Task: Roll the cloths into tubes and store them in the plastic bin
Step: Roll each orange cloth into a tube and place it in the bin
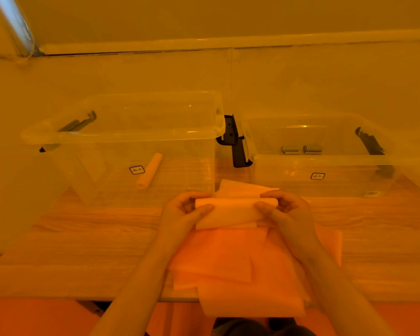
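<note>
One rolled cloth [149, 170] in left bin [121, 137]; right bin [325, 163] holds perhaps two.

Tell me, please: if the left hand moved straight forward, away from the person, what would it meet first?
Probably the front wall of the left plastic bin. The left hand, gripping one end of the half-rolled cloth, is just before that clear wall. Depth is hard to judge, but nothing else appears between them.

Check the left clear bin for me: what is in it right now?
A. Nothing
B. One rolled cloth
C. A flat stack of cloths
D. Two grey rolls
B: a single rolled cloth lies on the floor of the left bin; the two grey rolls sit in the right bin.
</note>
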